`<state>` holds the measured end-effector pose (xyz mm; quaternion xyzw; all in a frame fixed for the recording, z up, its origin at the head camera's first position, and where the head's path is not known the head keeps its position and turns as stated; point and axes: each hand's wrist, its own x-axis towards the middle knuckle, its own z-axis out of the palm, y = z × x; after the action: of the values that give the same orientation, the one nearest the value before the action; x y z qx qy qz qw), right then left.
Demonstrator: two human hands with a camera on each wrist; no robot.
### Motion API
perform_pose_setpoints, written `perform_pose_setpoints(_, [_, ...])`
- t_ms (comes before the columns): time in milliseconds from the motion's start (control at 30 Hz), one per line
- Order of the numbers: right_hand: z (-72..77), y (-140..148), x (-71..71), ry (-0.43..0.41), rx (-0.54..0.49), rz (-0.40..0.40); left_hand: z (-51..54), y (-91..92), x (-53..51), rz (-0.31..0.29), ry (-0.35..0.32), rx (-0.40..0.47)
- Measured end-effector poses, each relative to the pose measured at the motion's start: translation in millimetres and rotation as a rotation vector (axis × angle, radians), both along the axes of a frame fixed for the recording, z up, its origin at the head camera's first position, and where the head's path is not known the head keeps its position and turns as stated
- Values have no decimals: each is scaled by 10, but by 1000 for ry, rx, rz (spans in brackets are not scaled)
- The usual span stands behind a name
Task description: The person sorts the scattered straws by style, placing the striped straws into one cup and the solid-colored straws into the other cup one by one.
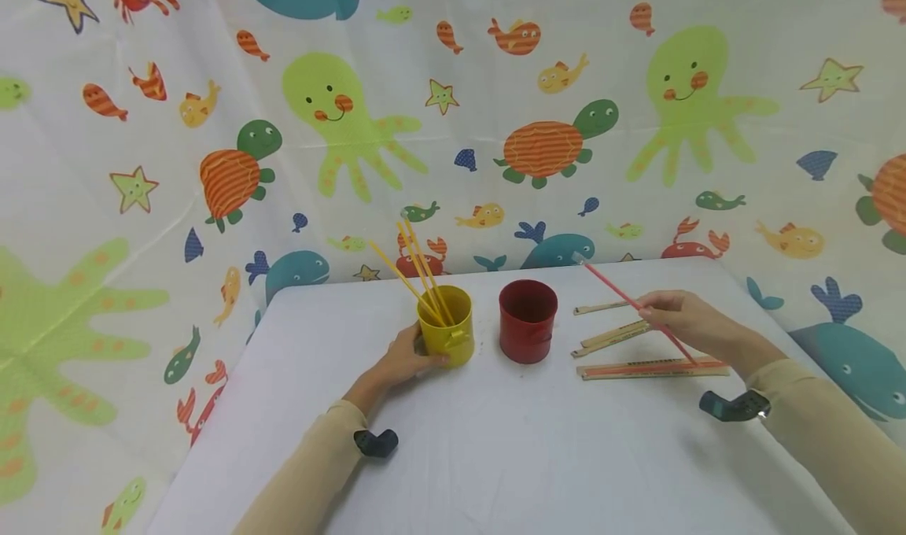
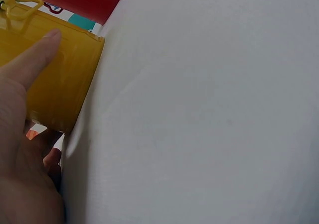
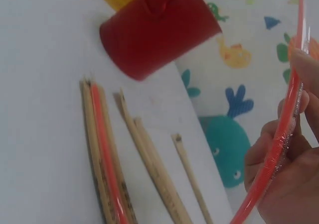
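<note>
My left hand [image 1: 403, 359] holds a small yellow bucket [image 1: 458, 344] on the table, thumb across its front and other fingers behind. Several yellow straws [image 1: 391, 266] lean out of its top. Beside it on the right stands a red bucket [image 1: 525, 334]; no sticks or straws poke above its rim. Over the table's right side, my right hand [image 1: 683, 320] pinches a red straw [image 1: 610, 285] in a clear wrapper [image 3: 290, 115], slanting up to the left. Another red straw [image 3: 103, 134] lies below among slim tan sticks [image 3: 149, 157] with dark print.
Those sticks lie in rough rows right of the red bucket, one alone farthest back [image 1: 600, 308]. A white cloth covers the table [image 1: 524, 448]. Behind it hangs a curtain [image 1: 453, 63] printed with sea animals.
</note>
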<state>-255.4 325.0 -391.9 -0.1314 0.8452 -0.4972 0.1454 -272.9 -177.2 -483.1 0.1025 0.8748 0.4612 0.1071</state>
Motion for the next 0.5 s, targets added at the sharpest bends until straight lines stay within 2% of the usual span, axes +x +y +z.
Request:
perform_pose_setpoints(267, [128,-236,28,-5,-198,26,15,9,-23,7,10,-20])
perform_pose_setpoints(500, [203,-452,8,-43,-447,172,1,5,-14,2,-1,-3])
